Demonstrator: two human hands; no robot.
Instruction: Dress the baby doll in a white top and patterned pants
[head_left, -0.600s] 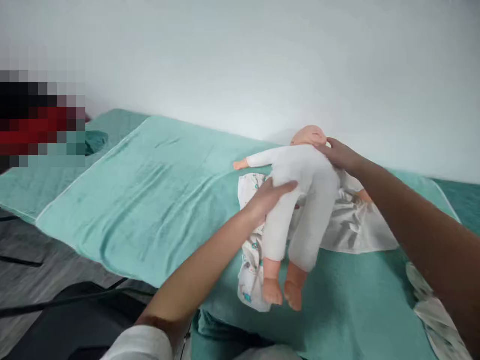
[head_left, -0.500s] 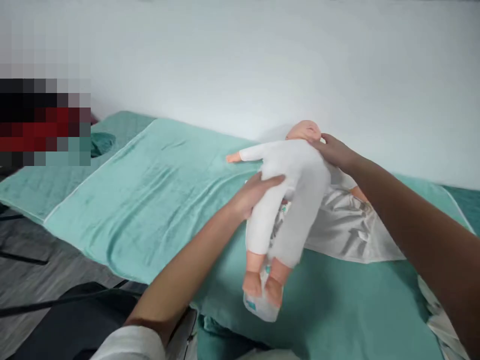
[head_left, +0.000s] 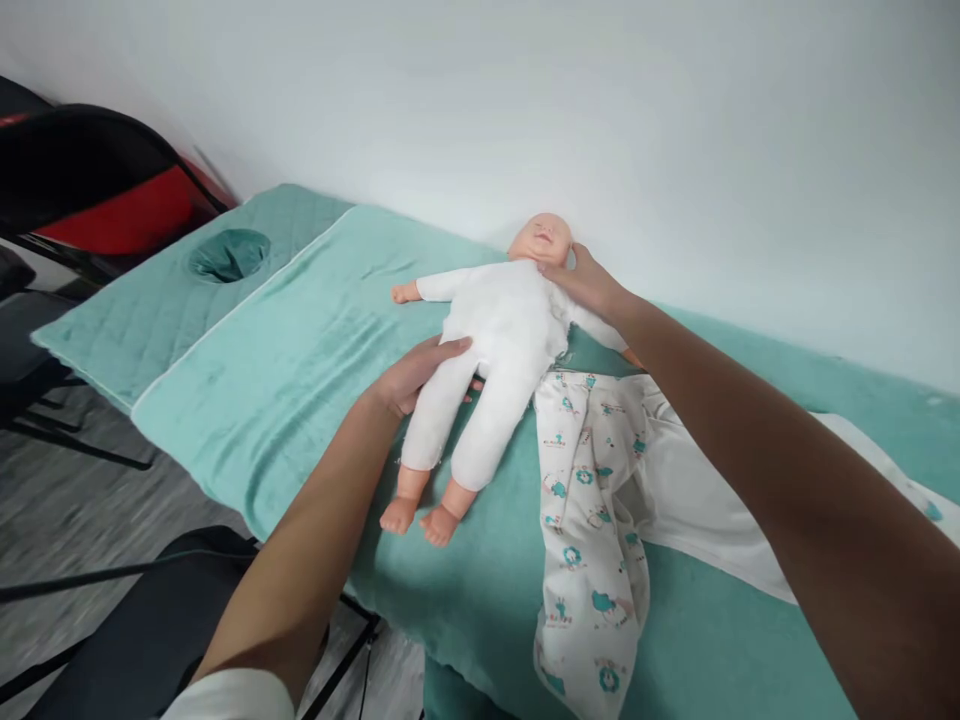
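Note:
A baby doll [head_left: 504, 312] with a white soft body and bare plastic head, hands and feet lies face up on the green bed cover, its head near the wall. My left hand [head_left: 429, 372] grips its hip and upper thigh, thumb on top and fingertips showing between the legs. At the neck and shoulder, my right hand [head_left: 589, 282] holds the doll, thumb by the throat and fingers behind the head. To the right of the doll lies a white baby cloth [head_left: 589, 510] with teal animal prints, partly hidden under my right forearm.
The green massage bed [head_left: 285, 370] runs along a white wall [head_left: 675, 150]. Its face hole [head_left: 229, 256] is at the left end. Black and red chairs [head_left: 112, 190] stand beyond that end, and a dark seat [head_left: 172, 620] is at the near left.
Both hands have shifted the doll left, off the white cloth, and it now rests on the green cover. The cloth's printed part has come into view beside it. The camera view has shifted too.

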